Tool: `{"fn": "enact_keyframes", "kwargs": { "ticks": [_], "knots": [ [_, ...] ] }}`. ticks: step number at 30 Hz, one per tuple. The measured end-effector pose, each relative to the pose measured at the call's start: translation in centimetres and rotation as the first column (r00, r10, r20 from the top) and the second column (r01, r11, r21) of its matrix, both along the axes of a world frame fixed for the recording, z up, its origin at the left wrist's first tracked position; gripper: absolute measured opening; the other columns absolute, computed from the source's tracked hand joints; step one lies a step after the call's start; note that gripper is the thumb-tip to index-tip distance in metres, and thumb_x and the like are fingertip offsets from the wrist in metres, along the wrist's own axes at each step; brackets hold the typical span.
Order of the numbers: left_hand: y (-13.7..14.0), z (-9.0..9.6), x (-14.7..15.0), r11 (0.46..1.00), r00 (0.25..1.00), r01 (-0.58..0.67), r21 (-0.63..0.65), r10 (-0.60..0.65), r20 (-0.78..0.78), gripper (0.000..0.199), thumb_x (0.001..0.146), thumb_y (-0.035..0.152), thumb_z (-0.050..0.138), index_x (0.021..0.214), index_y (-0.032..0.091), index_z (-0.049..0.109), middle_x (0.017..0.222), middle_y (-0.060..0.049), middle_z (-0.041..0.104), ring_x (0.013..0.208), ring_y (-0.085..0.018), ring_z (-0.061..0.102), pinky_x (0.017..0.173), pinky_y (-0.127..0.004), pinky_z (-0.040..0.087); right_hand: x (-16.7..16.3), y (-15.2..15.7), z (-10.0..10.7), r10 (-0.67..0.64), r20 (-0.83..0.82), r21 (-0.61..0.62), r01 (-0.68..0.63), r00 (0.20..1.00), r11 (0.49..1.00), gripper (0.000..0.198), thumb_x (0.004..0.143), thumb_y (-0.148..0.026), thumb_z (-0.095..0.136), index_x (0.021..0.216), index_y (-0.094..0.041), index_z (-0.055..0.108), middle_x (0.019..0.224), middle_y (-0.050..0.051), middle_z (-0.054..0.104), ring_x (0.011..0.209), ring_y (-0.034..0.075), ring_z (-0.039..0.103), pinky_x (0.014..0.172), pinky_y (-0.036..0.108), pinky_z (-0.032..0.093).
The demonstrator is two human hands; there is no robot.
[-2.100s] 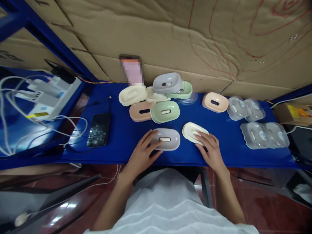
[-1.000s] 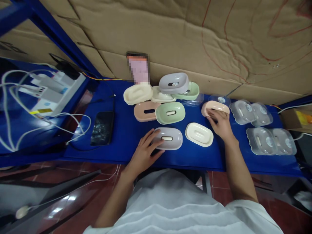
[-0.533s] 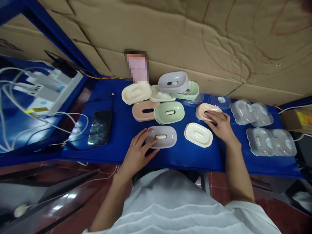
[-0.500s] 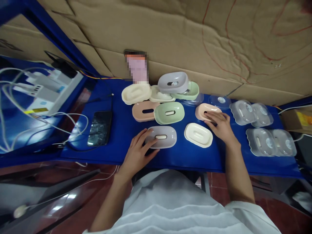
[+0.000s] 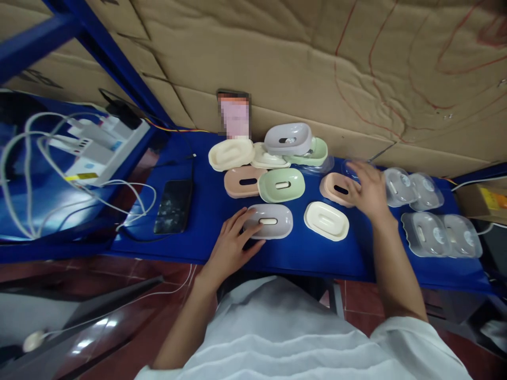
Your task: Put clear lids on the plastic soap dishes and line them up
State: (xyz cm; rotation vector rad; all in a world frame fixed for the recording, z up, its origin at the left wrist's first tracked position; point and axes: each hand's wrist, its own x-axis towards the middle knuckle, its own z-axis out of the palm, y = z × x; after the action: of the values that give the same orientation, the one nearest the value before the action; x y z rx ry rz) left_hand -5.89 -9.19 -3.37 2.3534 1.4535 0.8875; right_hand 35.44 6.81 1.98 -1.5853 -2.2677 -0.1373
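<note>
My left hand (image 5: 233,243) lies spread over the left end of a grey soap dish (image 5: 281,215), fingertips inside it near a white insert in its slot. The thumb is by the dish's front edge. My right hand (image 5: 368,192), slightly blurred, hovers with fingers apart at the right side of a peach soap dish (image 5: 330,184), whose slot shows dark. Whether a fingertip touches that dish I cannot tell. Between the hands lies a cream oval dish (image 5: 327,220). A green dish (image 5: 293,192) with a white piece in its slot overlaps another peach dish (image 5: 234,182).
Stacked dishes, a grey one (image 5: 295,132) on top, stand at the back before a cardboard wall (image 5: 277,63). Clear plastic shells (image 5: 428,237) holding grey dishes lie at right. A dark phone (image 5: 173,206), white cables and a power strip (image 5: 130,140) are at left.
My right hand has lifted off the peach dish and moved back and right, its fingers opening. My left hand stays on the grey dish. The whole view has shifted slightly.
</note>
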Motion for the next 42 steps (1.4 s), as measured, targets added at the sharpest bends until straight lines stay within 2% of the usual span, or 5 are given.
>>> {"fn": "enact_keyframes", "kwargs": {
  "ticks": [18,25,30,35,42],
  "knots": [
    [0.2,-0.4,-0.2,1.000,0.999,0.000,0.006,0.000,0.049,0.034,0.100,0.029,0.074,0.133,0.027,0.068,0.158,-0.012,0.056,0.155,-0.035,0.047,0.123,-0.060,0.048,8.5,6.2,-3.6,-0.207,0.139,-0.232,0.235,0.968,0.944,0.062,0.097,-0.048,0.070,0.151,-0.020,0.060,0.152,0.027,0.058,0.148,0.047,0.045,0.117,0.084,0.010],
    [0.1,-0.6,-0.2,1.000,0.994,0.010,-0.014,-0.009,0.109,0.043,0.100,0.027,0.074,0.142,0.029,0.062,0.167,-0.014,0.044,0.157,-0.034,0.044,0.125,-0.060,0.047,7.4,5.1,-2.4,-0.213,0.061,-0.130,0.220,0.975,0.967,0.070,0.092,-0.060,0.078,0.146,-0.018,0.064,0.140,0.027,0.064,0.139,0.042,0.054,0.116,0.063,0.035],
    [0.0,-0.3,-0.3,0.988,0.982,-0.008,-0.157,0.037,0.185,0.062,0.099,0.031,0.075,0.155,0.031,0.049,0.171,-0.013,0.039,0.157,-0.032,0.046,0.128,-0.055,0.047,2.5,-1.8,-1.1,-0.081,-0.160,0.188,0.111,0.984,0.976,0.074,0.097,-0.064,0.070,0.154,-0.018,0.058,0.147,0.026,0.053,0.141,0.040,0.054,0.118,0.055,0.045],
    [0.0,0.0,-0.4,0.965,0.976,-0.011,-0.260,0.066,0.206,0.082,0.094,0.035,0.082,0.163,0.033,0.038,0.165,-0.013,0.047,0.153,-0.033,0.051,0.128,-0.054,0.046,-6.9,-10.1,-1.4,0.411,-0.105,-0.004,-0.414,0.906,0.910,0.070,0.097,-0.058,0.074,0.159,-0.033,0.054,0.149,0.014,0.060,0.147,0.039,0.054,0.119,0.055,0.050],
    [-0.2,0.3,-0.5,0.953,0.968,0.079,-0.294,-0.003,0.250,0.089,0.090,0.033,0.086,0.164,0.034,0.036,0.161,-0.013,0.053,0.150,-0.033,0.054,0.124,-0.055,0.049,-14.5,-14.0,-2.3,0.429,-0.086,-0.175,-0.438,0.899,0.882,0.062,0.104,-0.051,0.066,0.162,-0.033,0.052,0.160,0.012,0.055,0.156,0.036,0.044,0.123,0.056,0.048]
  ]
}}
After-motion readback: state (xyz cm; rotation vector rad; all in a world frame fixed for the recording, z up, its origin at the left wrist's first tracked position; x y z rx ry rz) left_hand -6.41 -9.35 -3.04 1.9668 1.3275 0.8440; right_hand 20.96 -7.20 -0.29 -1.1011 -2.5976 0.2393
